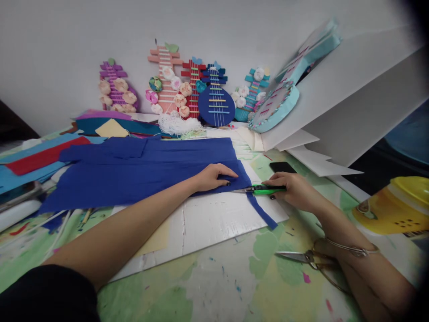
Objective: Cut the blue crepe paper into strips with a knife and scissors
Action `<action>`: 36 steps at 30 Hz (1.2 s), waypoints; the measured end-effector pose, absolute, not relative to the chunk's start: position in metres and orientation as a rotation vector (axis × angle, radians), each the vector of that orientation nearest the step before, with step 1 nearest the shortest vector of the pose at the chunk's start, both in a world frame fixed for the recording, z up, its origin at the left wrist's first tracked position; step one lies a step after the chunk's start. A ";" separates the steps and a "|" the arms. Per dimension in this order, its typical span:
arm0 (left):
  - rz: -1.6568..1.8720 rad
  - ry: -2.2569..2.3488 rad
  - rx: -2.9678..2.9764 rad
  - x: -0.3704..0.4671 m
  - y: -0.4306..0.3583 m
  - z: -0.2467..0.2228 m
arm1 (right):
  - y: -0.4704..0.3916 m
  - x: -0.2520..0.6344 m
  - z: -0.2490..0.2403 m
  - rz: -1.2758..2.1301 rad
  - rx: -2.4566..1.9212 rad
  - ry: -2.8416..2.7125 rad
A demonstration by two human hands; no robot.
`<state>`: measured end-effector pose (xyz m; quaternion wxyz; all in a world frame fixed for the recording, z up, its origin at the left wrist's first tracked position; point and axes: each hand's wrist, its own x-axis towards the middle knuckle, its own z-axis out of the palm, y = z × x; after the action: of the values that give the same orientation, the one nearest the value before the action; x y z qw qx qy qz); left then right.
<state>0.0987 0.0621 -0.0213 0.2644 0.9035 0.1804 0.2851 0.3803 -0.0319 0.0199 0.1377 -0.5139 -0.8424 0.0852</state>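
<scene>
Dark blue crepe-like paper [144, 179] lies spread over a white board [208, 223] on the table. My left hand [214, 177] rests on the paper near its right end, fingers apart and pressing it flat, holding nothing. In my right hand [293, 190] is a green-and-black cutter [266, 190], fingers wrapped round its handle. The thin blade points left along the paper's lower edge, just right of my left hand. A narrow blue strip [263, 212] slants down from beneath the cutter to the board's right edge.
Scissors [301, 256] lie under my right forearm. A yellow container [393, 205] stands at the right, and a black phone-like object [282, 167] lies behind my right hand. Decorated instrument-shaped crafts [216, 105] lean on the back wall. Coloured sheets [43, 156] are piled at the left.
</scene>
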 end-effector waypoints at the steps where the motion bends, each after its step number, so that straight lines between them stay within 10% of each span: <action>1: 0.768 0.488 2.444 0.099 0.063 -0.022 | -0.032 0.381 0.020 0.252 -1.481 -2.445; 36: 0.737 0.602 2.352 0.099 0.065 -0.023 | -0.039 0.377 0.028 0.360 -1.435 -2.459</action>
<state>0.0987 0.0653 -0.0226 0.2976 0.8850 0.2267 0.2774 0.3773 -0.0390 0.0284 0.1353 -0.4955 -0.8490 0.1242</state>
